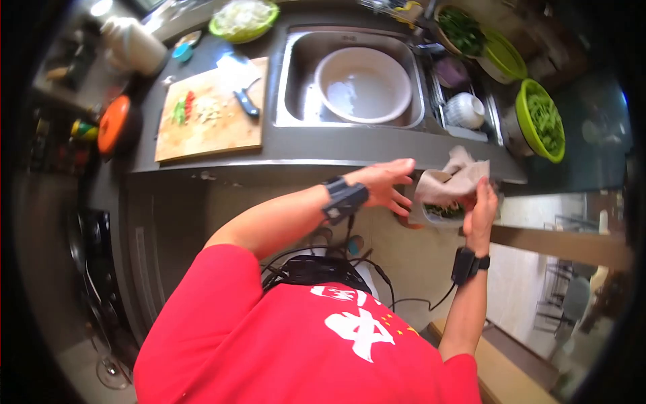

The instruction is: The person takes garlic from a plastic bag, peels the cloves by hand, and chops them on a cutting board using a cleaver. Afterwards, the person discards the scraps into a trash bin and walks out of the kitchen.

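Note:
My left hand (385, 187) reaches out with its fingers spread and nothing in it, just left of a crumpled beige cloth (452, 180). The cloth lies over a bin (434, 217) with green scraps (445, 210) showing inside, below the counter's front edge. On the right side, my right hand (480, 214) grips the cloth at its edge, beside the bin's rim. Part of its fingers is hidden behind the cloth.
A cutting board (235, 138) carries chopped red and green pieces and a knife (247, 103). In the sink (296, 87) sits a white basin (323, 84). Green baskets of vegetables (544, 121) stand at the right, beside a dish rack with a white bowl (464, 110).

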Tool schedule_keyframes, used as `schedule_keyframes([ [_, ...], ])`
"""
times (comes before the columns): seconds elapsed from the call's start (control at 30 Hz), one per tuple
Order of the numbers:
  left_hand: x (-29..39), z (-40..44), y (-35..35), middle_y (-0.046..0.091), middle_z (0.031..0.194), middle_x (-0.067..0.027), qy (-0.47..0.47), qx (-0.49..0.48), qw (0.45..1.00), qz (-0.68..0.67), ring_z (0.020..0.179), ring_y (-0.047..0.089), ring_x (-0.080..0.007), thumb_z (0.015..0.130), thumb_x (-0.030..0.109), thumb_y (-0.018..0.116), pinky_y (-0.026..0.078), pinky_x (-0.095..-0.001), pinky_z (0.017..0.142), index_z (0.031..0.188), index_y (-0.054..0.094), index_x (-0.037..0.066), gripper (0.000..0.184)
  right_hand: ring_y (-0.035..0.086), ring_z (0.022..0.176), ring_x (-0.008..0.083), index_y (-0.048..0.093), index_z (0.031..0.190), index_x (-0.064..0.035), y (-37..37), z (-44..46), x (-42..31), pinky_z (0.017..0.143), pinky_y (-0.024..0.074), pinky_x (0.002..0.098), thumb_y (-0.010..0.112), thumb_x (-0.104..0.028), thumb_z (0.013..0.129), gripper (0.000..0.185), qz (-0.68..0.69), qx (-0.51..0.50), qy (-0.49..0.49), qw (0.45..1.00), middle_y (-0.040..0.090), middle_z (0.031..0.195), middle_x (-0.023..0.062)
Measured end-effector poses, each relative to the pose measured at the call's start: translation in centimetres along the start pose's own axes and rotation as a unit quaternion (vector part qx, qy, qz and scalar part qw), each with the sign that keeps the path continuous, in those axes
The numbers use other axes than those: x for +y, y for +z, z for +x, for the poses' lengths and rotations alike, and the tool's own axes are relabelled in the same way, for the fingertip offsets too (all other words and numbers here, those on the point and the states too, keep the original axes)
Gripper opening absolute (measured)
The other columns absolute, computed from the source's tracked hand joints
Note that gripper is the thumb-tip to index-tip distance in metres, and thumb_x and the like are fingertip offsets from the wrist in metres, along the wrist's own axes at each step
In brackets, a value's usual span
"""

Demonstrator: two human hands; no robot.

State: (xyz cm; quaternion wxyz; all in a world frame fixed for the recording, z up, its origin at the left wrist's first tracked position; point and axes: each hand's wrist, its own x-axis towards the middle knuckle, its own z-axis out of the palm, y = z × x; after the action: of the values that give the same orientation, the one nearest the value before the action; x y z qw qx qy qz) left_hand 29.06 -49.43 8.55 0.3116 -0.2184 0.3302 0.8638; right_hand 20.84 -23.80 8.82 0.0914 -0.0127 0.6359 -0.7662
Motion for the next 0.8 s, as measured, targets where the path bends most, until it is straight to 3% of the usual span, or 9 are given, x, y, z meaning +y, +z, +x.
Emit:
schedule_keyframes([
  [0.13,-1.5,4.2,1.3,0.060,0.121,-0.0168,0.040,-0.176,0.978,-0.101,0.109,0.060,-0.0296,0.098,0.055,0.043,0.047,-0.0506,0.095,0.121,0.056,0.013,0.050,0.058,0.084,0.0069,0.064,0.109,0.0013,6.8,-3.4,2.2,0.071,0.0481,0.0230,0.059,-0.035,0.097,0.039,0.016,-0.125,0.084,0.988,0.065,0.099,0.0026],
  [0.2,-2.4,5.6,2.7,0.066,0.104,-0.0127,0.088,0.067,0.992,0.054,0.095,0.062,-0.0229,0.101,0.048,0.041,0.051,-0.0414,0.085,0.105,0.062,0.009,0.044,0.059,0.077,0.0064,0.066,0.103,-0.0008,8.8,-3.5,3.5,0.068,0.0483,0.0233,0.054,-0.034,0.100,0.035,-0.043,-0.126,0.062,0.989,0.066,0.091,-0.0006],
  [0.23,-3.4,6.6,2.8,0.065,0.099,-0.0099,0.153,0.055,0.987,0.018,0.090,0.060,-0.0194,0.103,0.044,0.039,0.051,-0.0380,0.080,0.103,0.062,0.008,0.042,0.058,0.075,0.0065,0.067,0.100,0.0000,8.7,-3.1,4.1,0.067,0.0473,0.0232,0.053,-0.034,0.100,0.037,-0.064,-0.110,0.041,0.991,0.065,0.088,-0.0016],
  [0.33,-4.0,8.5,2.2,0.062,0.088,-0.0046,0.299,0.038,0.952,0.047,0.081,0.056,-0.0136,0.105,0.037,0.038,0.050,-0.0313,0.074,0.098,0.062,0.007,0.039,0.061,0.073,0.0161,0.065,0.102,0.0048,11.3,-3.8,2.2,0.071,0.0497,0.0323,0.046,-0.034,0.103,0.043,-0.321,-0.039,-0.183,0.928,0.069,0.087,0.0077],
  [0.53,-3.4,7.8,1.0,0.061,0.087,-0.0037,0.344,0.038,0.932,0.109,0.080,0.057,-0.0130,0.103,0.020,0.041,0.051,-0.0288,0.075,0.103,0.061,0.003,0.026,0.059,0.078,0.0337,0.062,0.094,0.0041,13.1,-2.7,1.3,0.073,0.0471,0.0400,0.044,-0.031,0.103,0.040,-0.389,-0.011,-0.400,0.830,0.060,0.086,0.0189],
  [0.57,-3.9,6.8,0.8,0.062,0.088,-0.0045,0.315,0.019,0.945,0.086,0.082,0.058,-0.0135,0.102,0.016,0.043,0.051,-0.0291,0.075,0.106,0.061,0.002,0.023,0.058,0.087,0.0326,0.060,0.099,0.0040,10.1,-1.3,2.6,0.077,0.0467,0.0403,0.047,-0.028,0.101,0.035,-0.450,-0.031,-0.270,0.851,0.060,0.096,0.0179],
  [0.63,-3.1,0.5,3.2,0.065,0.093,-0.0075,0.263,0.021,0.965,-0.012,0.088,0.062,-0.0163,0.097,0.003,0.049,0.053,-0.0314,0.078,0.116,0.060,-0.002,0.023,0.059,0.093,0.0279,0.060,0.106,0.0033,6.6,1.3,3.9,0.084,0.0462,0.0361,0.050,-0.026,0.100,0.032,-0.394,-0.069,-0.265,0.878,0.062,0.103,0.0143],
  [0.67,-3.5,1.3,1.8,0.066,0.097,-0.0083,0.257,0.078,0.958,0.095,0.090,0.063,-0.0173,0.095,0.001,0.053,0.053,-0.0322,0.081,0.119,0.059,-0.004,0.025,0.059,0.095,0.0249,0.060,0.109,0.0030,5.4,1.5,3.5,0.086,0.0458,0.0342,0.050,-0.026,0.101,0.032,-0.399,-0.117,-0.235,0.879,0.062,0.107,0.0127],
  [0.8,-2.3,0.0,1.1,0.065,0.087,-0.0065,0.203,0.051,0.977,0.043,0.081,0.062,-0.0144,0.093,0.007,0.059,0.052,-0.0299,0.072,0.100,0.063,-0.002,0.012,0.058,0.101,0.0156,0.054,0.125,0.0010,7.3,-3.0,1.8,0.090,0.0457,0.0294,0.044,-0.027,0.104,0.036,-0.136,-0.204,0.038,0.969,0.060,0.119,0.0087],
])
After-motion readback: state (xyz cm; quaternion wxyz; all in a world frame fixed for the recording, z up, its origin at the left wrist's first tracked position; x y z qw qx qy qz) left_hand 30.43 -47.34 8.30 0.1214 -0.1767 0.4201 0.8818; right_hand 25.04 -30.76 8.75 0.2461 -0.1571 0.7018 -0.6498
